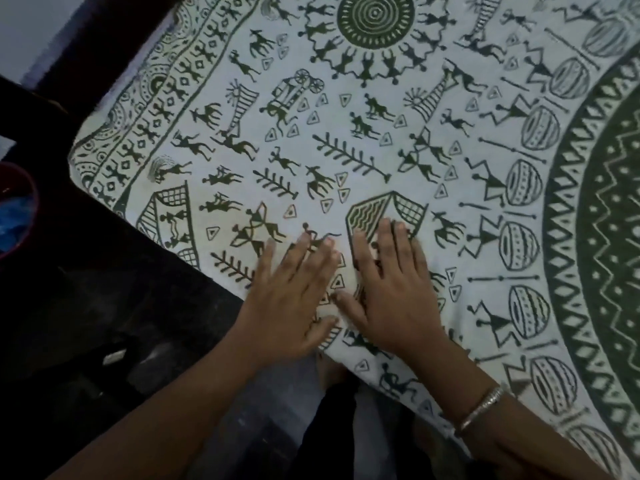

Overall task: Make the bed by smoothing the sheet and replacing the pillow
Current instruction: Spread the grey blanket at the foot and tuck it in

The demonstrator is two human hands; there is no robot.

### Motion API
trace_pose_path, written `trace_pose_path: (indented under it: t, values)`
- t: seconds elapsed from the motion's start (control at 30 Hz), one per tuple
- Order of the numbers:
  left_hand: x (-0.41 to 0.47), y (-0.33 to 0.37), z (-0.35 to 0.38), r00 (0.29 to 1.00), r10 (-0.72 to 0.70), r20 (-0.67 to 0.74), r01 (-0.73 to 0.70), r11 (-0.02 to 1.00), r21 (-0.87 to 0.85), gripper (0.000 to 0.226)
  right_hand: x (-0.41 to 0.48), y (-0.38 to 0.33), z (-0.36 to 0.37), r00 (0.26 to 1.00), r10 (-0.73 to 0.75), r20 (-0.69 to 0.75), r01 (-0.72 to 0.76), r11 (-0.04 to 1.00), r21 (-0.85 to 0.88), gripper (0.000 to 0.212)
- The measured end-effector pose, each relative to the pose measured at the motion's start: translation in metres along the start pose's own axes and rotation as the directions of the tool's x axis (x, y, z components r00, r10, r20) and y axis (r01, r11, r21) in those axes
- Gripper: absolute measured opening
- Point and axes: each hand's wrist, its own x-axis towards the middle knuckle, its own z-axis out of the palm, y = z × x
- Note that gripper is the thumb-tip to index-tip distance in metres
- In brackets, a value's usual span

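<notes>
Head view: left hand (pixel 287 306) and right hand (pixel 391 292) press flat, fingers (pixel 401 244) straight and apart, on white green-printed sheet (pixel 346 150); maroon tub (pixel 30 188) holds blue material (pixel 14 216).

Bare forearms, silver bangle (pixel 483 408) on right wrist

The sheet (pixel 363 140) is matt printed cloth, lying smooth. A shiny metal bangle (pixel 483 407) circles the right wrist. The floor (pixel 277 393) looks faintly glossy.
</notes>
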Motion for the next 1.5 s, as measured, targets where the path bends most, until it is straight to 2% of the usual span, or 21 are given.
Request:
trace_pose_path:
  t: [0.07, 0.13, 0.2, 0.3, 0.37, 0.47, 0.53, 0.63, 0.8, 0.9, 0.97, 1.1, 1.23, 1.37, 1.4, 1.5]
  values:
    - [0.001, 0.027, 0.008, 0.998, 0.05, 0.041, -0.05, 0.999, -0.014, 0.077, -0.017, 0.005, 0.002, 1.0, 0.011, 0.021, -0.011, 1.0, 0.013, 0.071]
    - [-0.001, 0.047, 0.014, 0.998, -0.014, 0.057, 0.014, 1.0, 0.004, 0.08, -0.03, 0.009, 0.0, 0.999, -0.019, 0.033, 0.018, 0.999, 0.032, 0.069]
    - [-0.003, 0.065, 0.011, 1.0, -0.027, 0.001, 0.027, 1.0, 0.0, 0.079, -0.047, 0.021, -0.004, 1.0, -0.013, -0.001, 0.013, 0.999, 0.04, 0.068]
    - [0.011, 0.102, 0.003, 0.995, 0.045, -0.09, -0.05, 0.997, -0.059, 0.071, -0.081, 0.053, -0.01, 0.991, 0.116, -0.066, -0.112, 0.992, 0.049, 0.064]
    - [0.023, 0.13, 0.005, 0.998, 0.055, -0.043, -0.059, 0.994, -0.096, 0.073, -0.102, 0.075, -0.009, 0.976, 0.208, -0.058, -0.207, 0.978, 0.017, 0.064]
    - [0.032, 0.175, 0.014, 0.997, 0.008, 0.072, -0.003, 0.997, -0.071, 0.078, -0.141, 0.105, -0.005, 0.978, 0.207, -0.001, -0.207, 0.978, -0.025, 0.062]
    - [0.029, 0.205, 0.018, 0.996, 0.045, 0.077, -0.04, 0.997, -0.063, 0.081, -0.165, 0.122, -0.006, 0.968, 0.249, 0.007, -0.249, 0.968, -0.034, 0.066]
    - [0.029, 0.251, 0.017, 0.981, 0.186, 0.047, -0.181, 0.978, -0.104, 0.084, -0.205, 0.149, -0.012, 0.93, 0.368, -0.013, -0.368, 0.93, -0.02, 0.071]
    - [0.06, 0.326, 0.015, 0.971, 0.237, 0.027, -0.232, 0.966, -0.112, 0.084, -0.262, 0.207, -0.016, 0.806, 0.591, -0.044, -0.591, 0.807, -0.003, 0.071]
    - [0.064, 0.362, 0.021, 0.967, 0.236, 0.099, -0.228, 0.97, -0.082, 0.082, -0.283, 0.23, -0.014, 0.873, 0.488, 0.011, -0.487, 0.873, -0.041, 0.067]
    - [0.061, 0.377, 0.022, 0.959, 0.251, 0.135, -0.243, 0.967, -0.071, 0.083, -0.302, 0.247, -0.014, 0.885, 0.465, 0.018, -0.464, 0.885, -0.044, 0.065]
    - [0.067, 0.401, 0.015, 0.92, 0.382, 0.085, -0.376, 0.923, -0.084, 0.081, -0.339, 0.273, -0.021, 0.752, 0.66, 0.004, -0.66, 0.752, -0.005, 0.068]
    - [0.097, 0.442, 0.012, 0.922, 0.385, 0.036, -0.381, 0.921, -0.085, 0.075, -0.364, 0.298, -0.027, 0.619, 0.784, -0.041, -0.781, 0.62, 0.075, 0.068]
    - [0.106, 0.501, 0.022, 0.899, 0.427, 0.097, -0.426, 0.904, -0.038, 0.081, -0.41, 0.332, -0.02, 0.686, 0.728, 0.004, -0.728, 0.686, 0.002, 0.068]
    - [0.105, 0.514, 0.024, 0.881, 0.462, 0.102, -0.461, 0.887, -0.04, 0.083, -0.424, 0.339, -0.021, 0.665, 0.747, 0.0, -0.747, 0.665, 0.005, 0.069]
    - [0.109, 0.543, 0.023, 0.823, 0.564, 0.073, -0.563, 0.826, -0.033, 0.083, -0.456, 0.361, -0.027, 0.536, 0.844, -0.01, -0.843, 0.536, 0.049, 0.072]
